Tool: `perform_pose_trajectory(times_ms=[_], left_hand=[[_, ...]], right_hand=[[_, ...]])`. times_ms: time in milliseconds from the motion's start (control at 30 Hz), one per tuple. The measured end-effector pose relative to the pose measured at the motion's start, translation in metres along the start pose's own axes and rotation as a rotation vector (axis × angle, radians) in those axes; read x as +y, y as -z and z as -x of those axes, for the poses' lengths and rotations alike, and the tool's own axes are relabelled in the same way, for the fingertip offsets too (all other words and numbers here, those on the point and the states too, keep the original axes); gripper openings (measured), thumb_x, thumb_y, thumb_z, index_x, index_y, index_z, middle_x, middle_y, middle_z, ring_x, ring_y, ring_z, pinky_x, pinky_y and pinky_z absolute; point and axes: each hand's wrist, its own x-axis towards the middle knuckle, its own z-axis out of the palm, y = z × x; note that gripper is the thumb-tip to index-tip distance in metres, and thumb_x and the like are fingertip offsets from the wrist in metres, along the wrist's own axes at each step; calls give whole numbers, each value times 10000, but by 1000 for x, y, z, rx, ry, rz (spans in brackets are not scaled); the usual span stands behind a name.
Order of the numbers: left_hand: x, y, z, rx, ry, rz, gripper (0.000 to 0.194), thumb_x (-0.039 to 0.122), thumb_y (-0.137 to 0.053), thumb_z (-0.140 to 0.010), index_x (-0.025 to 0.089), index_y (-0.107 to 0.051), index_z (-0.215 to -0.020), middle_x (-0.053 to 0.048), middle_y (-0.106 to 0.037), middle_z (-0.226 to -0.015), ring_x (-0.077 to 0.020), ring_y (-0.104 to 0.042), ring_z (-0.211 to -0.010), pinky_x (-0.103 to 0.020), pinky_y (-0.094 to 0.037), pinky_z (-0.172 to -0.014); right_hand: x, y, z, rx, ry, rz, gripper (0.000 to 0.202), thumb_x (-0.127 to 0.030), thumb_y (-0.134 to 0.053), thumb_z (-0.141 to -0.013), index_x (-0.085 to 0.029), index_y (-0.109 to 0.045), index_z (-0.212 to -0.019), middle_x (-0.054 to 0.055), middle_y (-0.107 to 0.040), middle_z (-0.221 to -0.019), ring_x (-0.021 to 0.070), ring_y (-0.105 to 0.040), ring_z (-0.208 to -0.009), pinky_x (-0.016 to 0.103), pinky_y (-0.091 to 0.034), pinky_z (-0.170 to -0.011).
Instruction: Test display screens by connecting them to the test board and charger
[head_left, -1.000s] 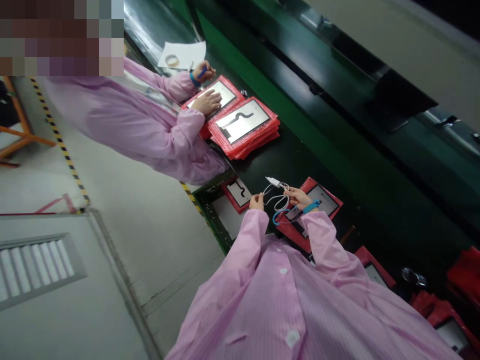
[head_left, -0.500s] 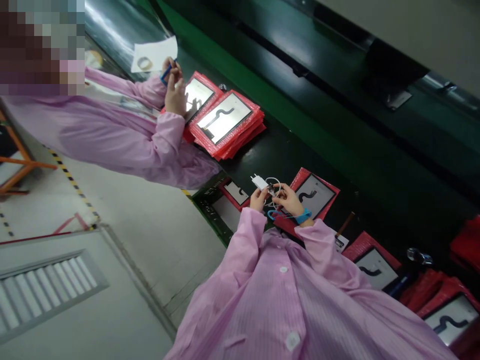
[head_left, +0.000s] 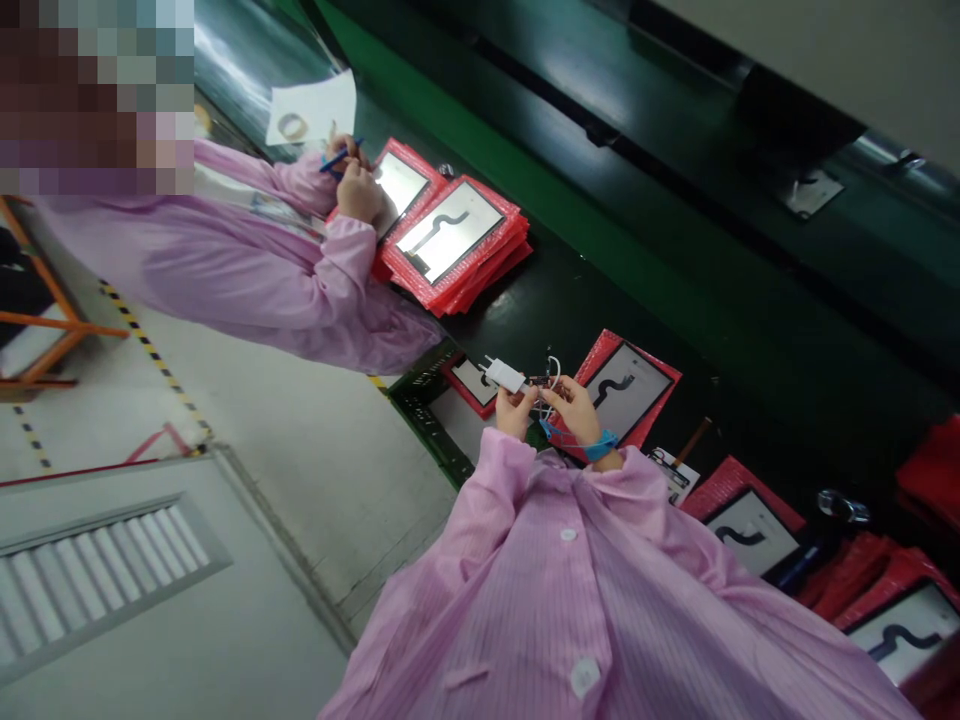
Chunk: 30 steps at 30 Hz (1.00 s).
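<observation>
My left hand (head_left: 515, 412) is closed around the lower end of a white plug-in charger (head_left: 504, 375), whose two pins point up and to the left. A white cable (head_left: 554, 371) loops up between my hands. My right hand (head_left: 576, 412) pinches the cable beside the charger; a small dark part shows at the fingertips, too small to make out. On my right wrist sits a blue wrist strap (head_left: 601, 446) with a thin cord. Just right of that hand, a flat screen panel (head_left: 628, 388) with a dark curved ribbon lies on red bubble wrap (head_left: 600, 350).
A green crate (head_left: 426, 415) holding a small panel (head_left: 474, 382) is left of my hands. Farther left, a co-worker's hands (head_left: 358, 190) hold a blue pen beside stacked panels (head_left: 450, 232). More panels (head_left: 754, 535) and a brown stick (head_left: 694, 440) lie to the right.
The charger has tipped and shifted slightly left in my left hand. My hands are closer together, and the cable loop is narrower. The co-worker's hands have moved a little right and down.
</observation>
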Motion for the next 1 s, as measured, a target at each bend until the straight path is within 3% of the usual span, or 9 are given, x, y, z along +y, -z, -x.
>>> perform_pose_trajectory(times_ms=[100, 233, 333, 433, 533, 667, 800, 1000], left_hand=[[5, 0, 3, 62, -31, 23, 746, 579, -887, -462, 178, -594, -1020, -44, -699, -875, -160, -686, -782, -292, -536, -771], [12, -1, 6, 106, -74, 26, 778, 601, -881, -482, 177, -587, -1065, -40, -690, -866, -165, -692, -769, -302, -554, -772], [16, -1, 8, 120, -92, 24, 794, 616, -864, -518, 175, -574, -1111, -29, -680, -845, -171, -697, -758, -314, -563, -772], [19, -1, 9, 116, -117, 5, 798, 623, -852, -543, 177, -561, -1137, -36, -676, -858, -180, -698, -776, -323, -567, -778], [23, -4, 9, 100, -156, -4, 797, 621, -841, -575, 173, -551, -1166, -57, -676, -897, -192, -693, -827, -326, -562, -799], [31, -10, 14, 81, -209, -1, 819, 636, -834, -580, 183, -546, -1200, -52, -677, -896, -172, -684, -803, -294, -553, -772], [40, -15, 22, 54, -229, 2, 793, 649, -820, -595, 199, -552, -1189, -43, -672, -894, -160, -679, -799, -276, -550, -763], [53, -18, 32, -11, -255, 6, 666, 644, -810, -619, 203, -578, -1061, -34, -648, -886, -143, -650, -790, -254, -546, -748]], right_hand=[[2, -1, 3, 50, -43, 22, 363, -554, -620, -789, -209, -599, -900, -17, -554, -672, 104, -450, -516, 245, -379, -478], [5, -1, 3, 190, -56, 73, 311, -499, -594, -816, -201, -584, -905, -14, -513, -659, 113, -443, -529, 244, -366, -468], [0, -2, 7, 375, -2, 120, 306, -434, -590, -819, -212, -522, -1019, 22, -548, -880, 116, -462, -639, 246, -440, -565], [-12, -7, 16, 499, 184, 208, 281, -366, -600, -808, -215, -506, -1025, 70, -494, -1134, 102, -450, -688, 262, -478, -652], [-26, -14, 24, 426, 346, 304, 157, -324, -591, -824, -199, -566, -916, 70, -504, -1111, 85, -440, -625, 270, -468, -619], [-39, -17, 25, 248, 379, 351, 142, -330, -599, -842, -191, -619, -866, 38, -583, -941, 102, -468, -613, 272, -436, -597], [-44, -17, 24, 251, 390, 346, 160, -346, -585, -868, -201, -625, -814, 15, -600, -800, 133, -498, -670, 274, -423, -636], [-49, -21, 32, 278, 351, 251, 158, -351, -588, -859, -202, -625, -824, 4, -590, -768, 136, -514, -675, 277, -414, -644]])
